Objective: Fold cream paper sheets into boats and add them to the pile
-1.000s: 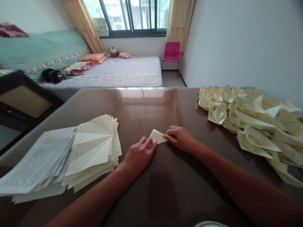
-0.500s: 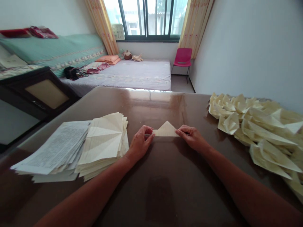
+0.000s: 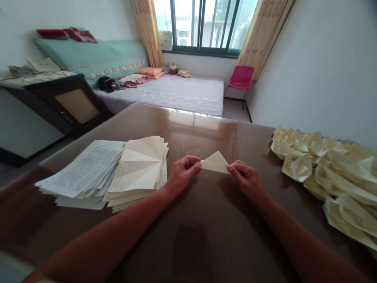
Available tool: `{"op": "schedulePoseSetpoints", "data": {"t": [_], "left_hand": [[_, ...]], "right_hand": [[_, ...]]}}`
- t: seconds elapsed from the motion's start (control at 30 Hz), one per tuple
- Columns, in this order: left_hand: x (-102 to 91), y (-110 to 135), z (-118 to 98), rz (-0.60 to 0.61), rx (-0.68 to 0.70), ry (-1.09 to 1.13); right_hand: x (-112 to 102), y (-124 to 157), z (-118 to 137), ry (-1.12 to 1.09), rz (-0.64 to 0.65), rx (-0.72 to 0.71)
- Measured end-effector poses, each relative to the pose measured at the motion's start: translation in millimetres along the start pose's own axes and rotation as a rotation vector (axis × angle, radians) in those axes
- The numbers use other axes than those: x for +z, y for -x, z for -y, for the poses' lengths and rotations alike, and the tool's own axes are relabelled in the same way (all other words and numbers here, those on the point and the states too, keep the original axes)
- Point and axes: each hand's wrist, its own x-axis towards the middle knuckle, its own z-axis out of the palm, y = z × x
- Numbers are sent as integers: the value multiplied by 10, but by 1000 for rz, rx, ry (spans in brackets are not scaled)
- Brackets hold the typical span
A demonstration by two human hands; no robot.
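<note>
Between my two hands is a small folded sheet of cream paper (image 3: 216, 162), its peak pointing away from me and its straight edge toward me. My left hand (image 3: 185, 173) pinches its left end between thumb and fingers. The right end is gripped by my right hand (image 3: 246, 177), thumb against curled fingers. Left of my left hand lies a stack of creased cream paper (image 3: 140, 165). Beyond my right hand spreads a pile of folded paper boats (image 3: 338, 169).
A stack of printed sheets (image 3: 85, 169) adjoins the creased paper on the glossy brown table (image 3: 194, 133). Past the far edge stand a bed (image 3: 188, 92) and a pink chair (image 3: 241, 77). A dark cabinet (image 3: 73, 102) is at left, a white wall (image 3: 318, 70) at right.
My view has turned and tilted a little, so the room sits further right. The left side of the folded paper looks shorter now, and its peak is wider. Both hands keep their pinch.
</note>
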Motion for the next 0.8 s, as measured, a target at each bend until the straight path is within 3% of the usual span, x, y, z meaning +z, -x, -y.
{"op": "schedulePoseSetpoints", "data": {"t": [0.27, 0.4, 0.6, 0.8], "left_hand": [[-8, 8, -3, 19, -60, -3], [-41, -5, -11, 25, -6, -151], [-68, -22, -45, 120, 27, -321], [-49, -4, -29, 230, -37, -364]], "right_hand": [[14, 6, 18, -9, -19, -24], [-2, -9, -13, -35, 52, 9], [-52, -22, -4, -80, 203, 184], [-47, -18, 14, -83, 234, 185]]}}
